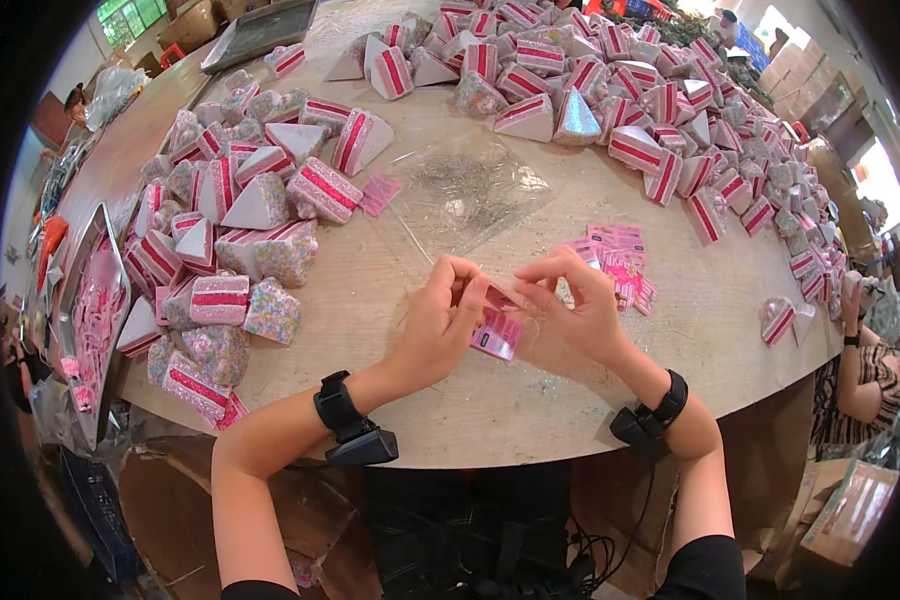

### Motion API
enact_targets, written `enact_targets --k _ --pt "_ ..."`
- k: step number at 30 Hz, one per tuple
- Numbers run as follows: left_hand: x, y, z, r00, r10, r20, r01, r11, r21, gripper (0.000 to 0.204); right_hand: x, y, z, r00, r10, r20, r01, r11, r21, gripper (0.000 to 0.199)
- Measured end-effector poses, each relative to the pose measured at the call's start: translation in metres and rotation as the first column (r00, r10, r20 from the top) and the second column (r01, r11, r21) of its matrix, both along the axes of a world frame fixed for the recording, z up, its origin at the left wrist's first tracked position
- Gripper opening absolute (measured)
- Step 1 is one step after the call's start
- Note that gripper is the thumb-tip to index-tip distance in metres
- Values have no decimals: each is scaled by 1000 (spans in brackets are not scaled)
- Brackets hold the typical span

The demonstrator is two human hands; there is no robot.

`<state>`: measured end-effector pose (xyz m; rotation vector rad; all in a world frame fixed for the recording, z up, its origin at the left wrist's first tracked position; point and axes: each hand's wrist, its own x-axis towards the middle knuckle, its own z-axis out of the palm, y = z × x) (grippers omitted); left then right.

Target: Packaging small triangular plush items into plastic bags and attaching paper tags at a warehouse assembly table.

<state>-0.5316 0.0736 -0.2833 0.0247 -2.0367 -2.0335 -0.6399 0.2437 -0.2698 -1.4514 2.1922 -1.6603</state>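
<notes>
We log plain black sleeves: left sleeve (258,591) just peeking in, right sleeve (707,572) showing more. We have bare forearms, bare left hand (438,320) and right hand (578,305). We tag a wide black left strap (338,403) at the wrist, with a chunky, angular left box (365,447), also black. We tag a black right strap (675,396) plus black right box (635,428), thin dark cable (649,500) below it. We mark black lap clothing (470,525), details too dark.
</notes>
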Motion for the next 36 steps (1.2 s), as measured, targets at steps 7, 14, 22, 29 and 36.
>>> enact_targets --k 7,14,22,29,36 --pt "-1 3 1 999 -8 -50 13 994 105 17 -6 1 2 858 -114 -502 59 990 -124 32" --pt "0 -1 -2 994 -84 -68 86 996 17 30 1 6 7 674 50 -737 -19 999 50 44" --pt "-1 -5 1 993 -117 -20 116 992 -52 40 0 -1 1 772 166 -614 -166 984 58 37" --pt "-3 -4 -5 993 -92 -79 84 992 -99 40 7 -1 -1 932 131 -339 -149 988 -27 30" --pt "1 -3 3 983 -174 60 175 985 -13 41 10 -1 2 987 102 -125 -105 994 -14 34"
